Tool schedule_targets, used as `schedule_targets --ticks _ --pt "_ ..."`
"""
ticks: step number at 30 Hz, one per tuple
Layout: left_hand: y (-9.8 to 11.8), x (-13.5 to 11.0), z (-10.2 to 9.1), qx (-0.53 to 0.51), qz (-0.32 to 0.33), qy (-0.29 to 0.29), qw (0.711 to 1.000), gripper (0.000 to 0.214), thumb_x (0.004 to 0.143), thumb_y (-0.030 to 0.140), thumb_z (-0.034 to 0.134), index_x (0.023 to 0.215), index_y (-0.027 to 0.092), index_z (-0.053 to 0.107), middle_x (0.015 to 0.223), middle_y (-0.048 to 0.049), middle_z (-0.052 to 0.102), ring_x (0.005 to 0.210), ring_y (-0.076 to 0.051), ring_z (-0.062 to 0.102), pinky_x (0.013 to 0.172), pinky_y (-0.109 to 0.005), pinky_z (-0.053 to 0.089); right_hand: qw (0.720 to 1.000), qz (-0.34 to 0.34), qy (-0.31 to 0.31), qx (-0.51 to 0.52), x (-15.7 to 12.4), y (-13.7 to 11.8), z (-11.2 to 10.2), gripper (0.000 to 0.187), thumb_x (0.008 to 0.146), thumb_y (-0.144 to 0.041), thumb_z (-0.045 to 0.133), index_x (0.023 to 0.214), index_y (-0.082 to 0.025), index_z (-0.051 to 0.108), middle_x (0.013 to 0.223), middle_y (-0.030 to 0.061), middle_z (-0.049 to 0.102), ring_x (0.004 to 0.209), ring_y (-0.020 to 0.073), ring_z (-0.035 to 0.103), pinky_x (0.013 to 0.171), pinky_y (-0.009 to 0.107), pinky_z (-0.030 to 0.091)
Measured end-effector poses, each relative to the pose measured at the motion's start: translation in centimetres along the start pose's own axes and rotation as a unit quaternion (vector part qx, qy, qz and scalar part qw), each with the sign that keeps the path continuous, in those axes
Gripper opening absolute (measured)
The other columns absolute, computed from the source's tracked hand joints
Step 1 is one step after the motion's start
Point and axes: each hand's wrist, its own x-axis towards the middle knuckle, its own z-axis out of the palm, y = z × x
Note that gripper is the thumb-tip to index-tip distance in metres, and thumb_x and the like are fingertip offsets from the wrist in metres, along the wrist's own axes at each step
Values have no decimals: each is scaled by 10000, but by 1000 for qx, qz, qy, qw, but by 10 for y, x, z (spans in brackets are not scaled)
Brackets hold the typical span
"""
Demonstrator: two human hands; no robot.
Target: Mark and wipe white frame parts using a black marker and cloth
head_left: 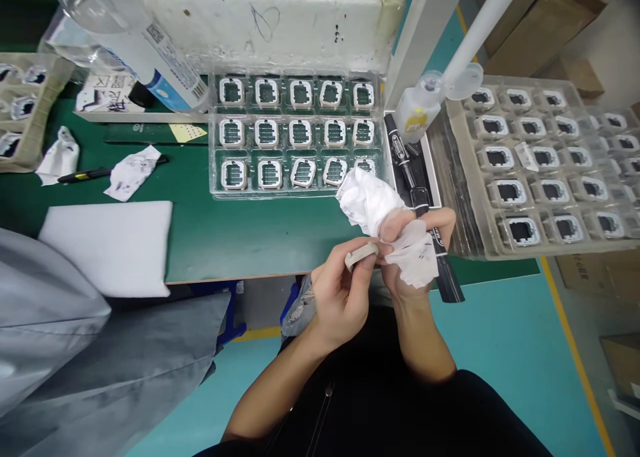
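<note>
My left hand [343, 293] pinches a small light-grey frame part [361, 253] between thumb and fingers, in front of the table edge. Close beside it, my right hand [400, 233] is closed around a crumpled white wipe [367, 200], part of which, a grey-marked flap [415, 253], hangs over the palm. A black marker pen [445, 270] is also held in the right hand, sticking out past the fingers. The right fingertips and wipe are at the part's right end. Beyond the hands lies a clear blister tray [215, 147] with rows of similar silver frame parts [301, 133].
Stacked trays of frames [547, 153] stand at the right, next to a small dispenser bottle [419, 110] and a marker in a narrow box [397, 143]. A large bottle [150, 57], used wipes [133, 170] and a white foam sheet [107, 243] lie left. Someone's grey-clad body [125, 363] is close at left.
</note>
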Motion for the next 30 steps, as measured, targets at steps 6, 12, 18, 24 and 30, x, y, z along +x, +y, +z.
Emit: schedule_targets --ticks 6,12,18,24,30 --pt "-5 2 4 0 -52 2 999 163 1151 252 693 1291 208 762 1158 -83 865 980 -192 861 897 -310 718 996 79 -14 48 7 -5 1 416 1039 -452 806 864 -311 456 579 -74 428 551 161 410 428 229 308" --pt "-1 16 7 -40 -126 -7 991 162 1146 354 717 1177 197 745 1014 -62 855 854 -181 844 820 -316 722 987 143 0 72 11 -10 1 455 1047 -477 800 860 -311 420 583 -103 290 513 131 255 413 197 262" --pt "10 38 -12 -10 -138 -61 989 127 1159 312 689 1187 211 761 968 -36 842 815 -165 831 777 -288 706 993 118 21 2 3 -5 -3 440 918 -465 928 829 -311 526 570 -102 502 470 137 416 438 284 383" --pt "10 49 -36 152 -46 -124 980 205 1153 184 639 1270 226 802 1041 -35 857 885 -148 811 819 -246 647 980 79 4 -181 1 -7 -4 386 847 -408 998 785 -283 638 751 -52 753 657 171 655 629 341 490" --pt "3 51 -45 204 3 -141 969 251 1148 159 640 1305 244 817 1183 -52 888 1040 -177 839 899 -268 639 973 115 -39 -194 6 -17 0 421 859 -447 987 763 -265 619 727 -54 679 655 150 573 662 339 463"
